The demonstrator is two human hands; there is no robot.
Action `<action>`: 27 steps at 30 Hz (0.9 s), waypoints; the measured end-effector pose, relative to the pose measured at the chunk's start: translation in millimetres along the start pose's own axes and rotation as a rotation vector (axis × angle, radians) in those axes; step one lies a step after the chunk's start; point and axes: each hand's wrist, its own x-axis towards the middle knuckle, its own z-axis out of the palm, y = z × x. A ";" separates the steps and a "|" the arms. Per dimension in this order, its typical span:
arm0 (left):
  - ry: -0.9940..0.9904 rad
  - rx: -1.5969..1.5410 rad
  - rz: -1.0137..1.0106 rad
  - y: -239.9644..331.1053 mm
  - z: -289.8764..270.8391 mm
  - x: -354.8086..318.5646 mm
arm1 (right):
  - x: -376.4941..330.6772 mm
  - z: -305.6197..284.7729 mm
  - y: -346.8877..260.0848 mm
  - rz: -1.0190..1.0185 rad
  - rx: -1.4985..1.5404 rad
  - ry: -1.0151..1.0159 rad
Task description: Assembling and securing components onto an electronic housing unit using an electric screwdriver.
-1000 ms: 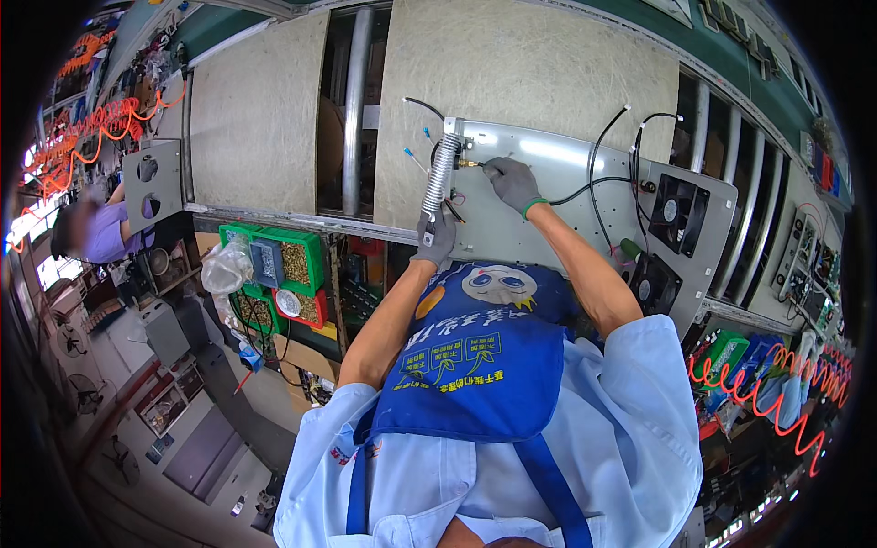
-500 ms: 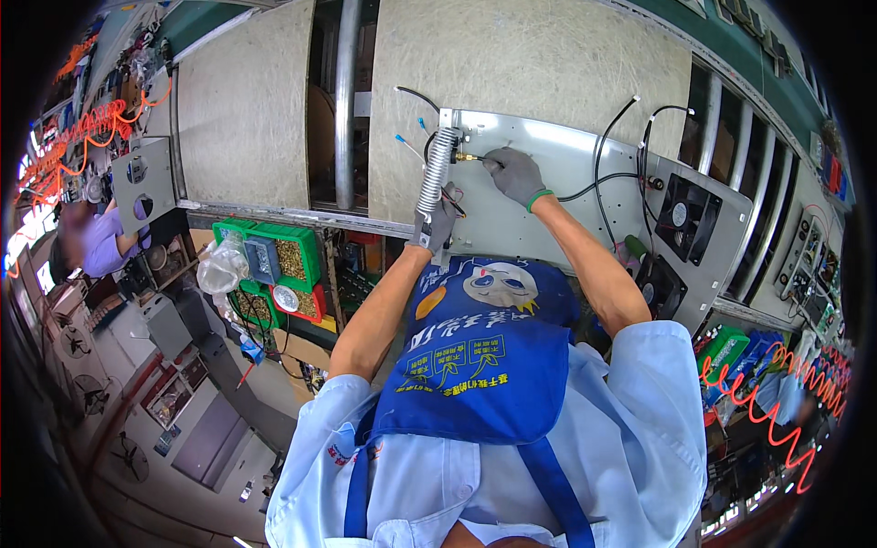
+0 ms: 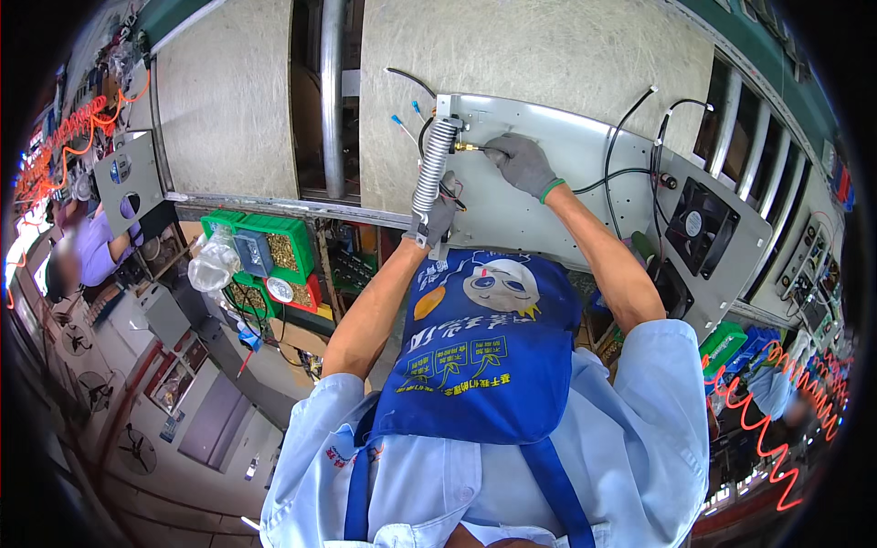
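While the left hand (image 3: pixel 441 215) grips the ribbed coil (image 3: pixel 433 169) at the metal panel (image 3: pixel 566 173)'s left edge, the right hand (image 3: pixel 521 163) pinches a brass-tipped tool (image 3: pixel 468 147) — fastening apparently unfinished, black wires (image 3: pixel 630 137) loose.

Both gloved arms reach forward, left hand (image 3: pixel 438 215) clenched low, right hand (image 3: pixel 521 163) pinching higher.

Metal panel (image 3: pixel 548 183): flat on the workbench ahead of me. Ribbed coil (image 3: pixel 433 169): upright along the panel's left edge, my left hand (image 3: pixel 438 219) at its lower end. My right hand (image 3: pixel 521 163): on the panel just right of the coil's top, touching a small fitting (image 3: pixel 468 147). Cables (image 3: pixel 630 137): across the panel's right part. Fan (image 3: pixel 696 224): mounted at its right end. Parts bins (image 3: pixel 274 242): left of me, below the bench edge.
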 end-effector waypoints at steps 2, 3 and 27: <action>0.032 0.002 0.030 1.8 -0.3 1.0 | 0.2 0.5 2.5 -0.018 -0.016 0.007; 0.021 -0.004 0.011 2.2 -1.3 1.8 | 0.3 1.0 3.5 -0.041 -0.034 0.021; -0.032 -0.118 -0.033 -13.6 9.8 3.5 | -12.7 24.1 -30.0 0.159 -0.131 0.212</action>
